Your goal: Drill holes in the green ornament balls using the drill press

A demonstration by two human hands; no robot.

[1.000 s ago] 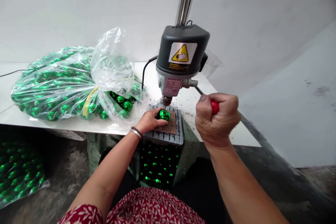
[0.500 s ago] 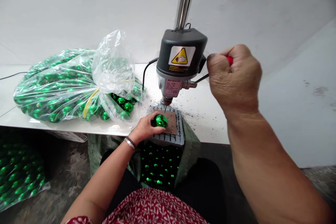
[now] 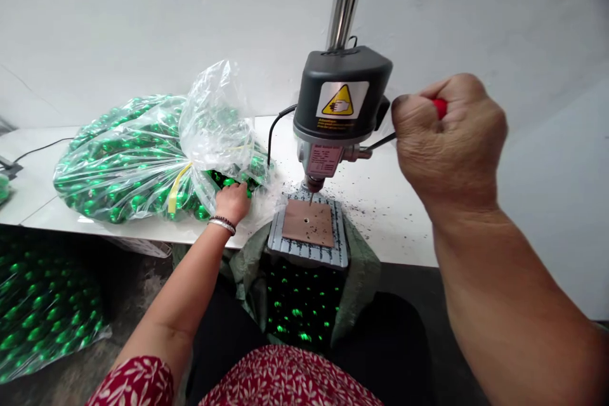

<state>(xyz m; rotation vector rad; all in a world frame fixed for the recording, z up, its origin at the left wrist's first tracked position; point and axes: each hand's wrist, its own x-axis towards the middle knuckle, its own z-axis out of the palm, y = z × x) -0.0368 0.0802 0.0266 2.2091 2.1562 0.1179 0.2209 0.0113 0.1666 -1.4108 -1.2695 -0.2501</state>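
Now, near to far as we see it
Sack under the bench: green sack [image 3: 354, 279] hangs open below the plate, holding shiny green balls [image 3: 297, 314]
Floor bag: clear bag [image 3: 38, 323] at left, full of green balls too
Change: the ball we held on the brown pad [image 3: 308, 223] is gone; the pad is bare under the raised bit
Right hand [image 3: 450, 139]: fisted on the red-tipped lever [image 3: 440, 106], now lifted
Left hand [image 3: 233, 203]: moved into the mouth of the bench bag [image 3: 152, 152], fingers curled among its balls; whether it grips one we cannot tell
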